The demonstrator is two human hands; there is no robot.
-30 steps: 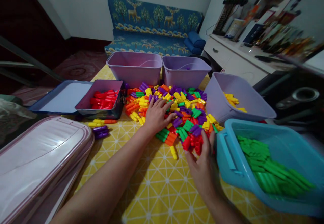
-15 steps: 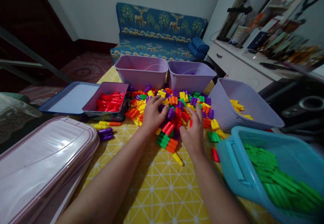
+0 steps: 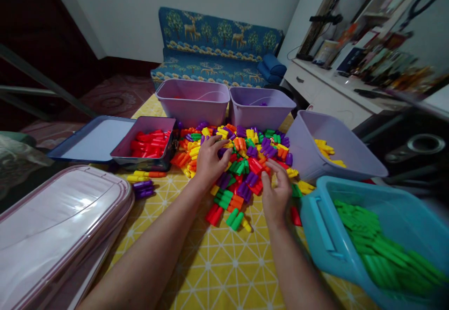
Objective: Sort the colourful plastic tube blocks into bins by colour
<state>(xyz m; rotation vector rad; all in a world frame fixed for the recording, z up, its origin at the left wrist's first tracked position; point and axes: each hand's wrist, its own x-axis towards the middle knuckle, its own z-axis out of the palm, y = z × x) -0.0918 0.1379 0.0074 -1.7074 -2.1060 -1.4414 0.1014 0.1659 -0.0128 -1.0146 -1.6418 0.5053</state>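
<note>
A mixed pile of plastic bullet-shaped building blocks [image 3: 251, 153] in red, green, yellow, orange and purple lies mid-table. My left hand [image 3: 211, 161] rests on the left part of the pile, fingers apart and thumb stretched toward the middle. At the pile's right side, my right hand [image 3: 278, 192] has curved fingers with a gap to the thumb, beside a red block [image 3: 256, 165]. I see nothing held in either hand. Nearest me lie a green block [image 3: 235, 219], a red block [image 3: 213, 215] and a yellow block [image 3: 247, 226].
Two purple bins [image 3: 196, 109] stand behind the pile; another purple bin [image 3: 302, 153] holds yellow blocks. A blue bin [image 3: 317, 235] of green blocks is at right. At left are a tin [image 3: 143, 164] of red blocks and stacked lids [image 3: 66, 221]. A patterned cloth [image 3: 210, 272] covers the table.
Blocks at the pile's front have spread toward me, with a red and a green one now at the near edge. My right hand has shifted slightly right; my left hand stays on the pile.
</note>
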